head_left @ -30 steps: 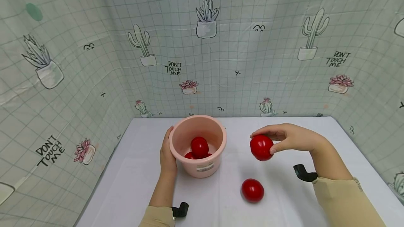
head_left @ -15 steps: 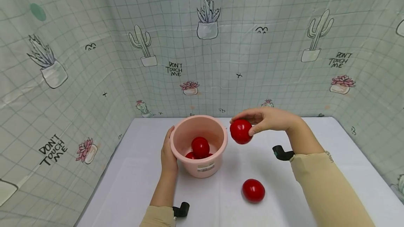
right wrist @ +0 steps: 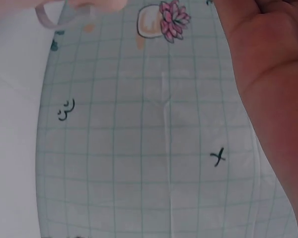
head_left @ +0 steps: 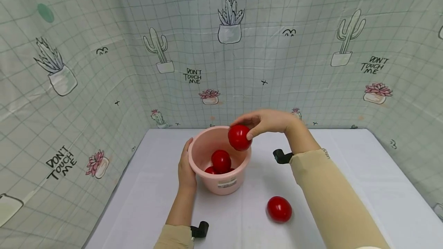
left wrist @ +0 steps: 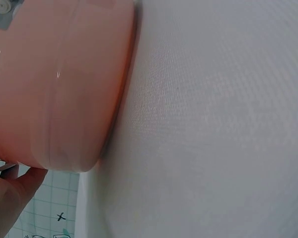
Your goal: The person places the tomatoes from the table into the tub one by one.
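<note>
A pink plastic bucket (head_left: 211, 184) stands on the white table, with several shiny red balls (head_left: 221, 160) inside. My left hand (head_left: 187, 169) holds the bucket's left side, fingertips near the rim; its fingers (left wrist: 32, 183) touch the pink wall in the left wrist view. Over the bucket's right rim, my right hand (head_left: 268, 121) pinches another red ball (head_left: 238, 138) between thumb and fingers. In the right wrist view only part of that hand (right wrist: 273, 64) shows, and the held ball is out of sight. One more red ball (head_left: 278, 209) lies on the table, right of the bucket.
Behind the white table (head_left: 166, 152) hangs a grid-patterned cloth (head_left: 180, 99) with cactus drawings, which also runs along both sides. A black wrist mount (head_left: 282, 156) sits by the right sleeve; a similar one (head_left: 200, 229) is by the left sleeve.
My right hand has carried its red ball leftward and up, from right of the bucket to over its right rim. The left hand, bucket and table ball have stayed in place.
</note>
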A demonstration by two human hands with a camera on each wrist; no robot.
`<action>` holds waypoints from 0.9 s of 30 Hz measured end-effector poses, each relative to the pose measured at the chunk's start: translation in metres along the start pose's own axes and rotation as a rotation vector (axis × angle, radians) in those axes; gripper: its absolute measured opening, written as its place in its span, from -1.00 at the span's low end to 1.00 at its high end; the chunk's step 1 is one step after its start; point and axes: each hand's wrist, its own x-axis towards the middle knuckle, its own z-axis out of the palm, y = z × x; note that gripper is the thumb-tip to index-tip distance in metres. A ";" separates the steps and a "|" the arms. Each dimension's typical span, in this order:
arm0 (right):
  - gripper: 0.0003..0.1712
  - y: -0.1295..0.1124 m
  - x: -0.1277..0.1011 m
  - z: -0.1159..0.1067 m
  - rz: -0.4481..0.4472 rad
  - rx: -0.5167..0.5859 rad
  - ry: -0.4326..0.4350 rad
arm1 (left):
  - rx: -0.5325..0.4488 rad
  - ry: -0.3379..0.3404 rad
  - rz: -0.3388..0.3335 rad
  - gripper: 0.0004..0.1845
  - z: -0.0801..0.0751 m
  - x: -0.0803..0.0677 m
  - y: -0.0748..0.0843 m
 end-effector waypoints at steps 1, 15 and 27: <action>-0.34 -0.001 0.004 0.001 0.005 -0.009 -0.004 | -0.002 0.002 0.000 -0.48 0.000 0.000 0.000; -0.36 -0.009 0.057 0.022 0.092 -0.170 -0.057 | 0.014 -0.001 0.003 -0.51 0.002 -0.002 -0.005; -0.46 -0.012 0.095 0.053 0.189 -0.347 -0.106 | 0.023 0.021 0.092 -0.51 0.003 -0.006 -0.013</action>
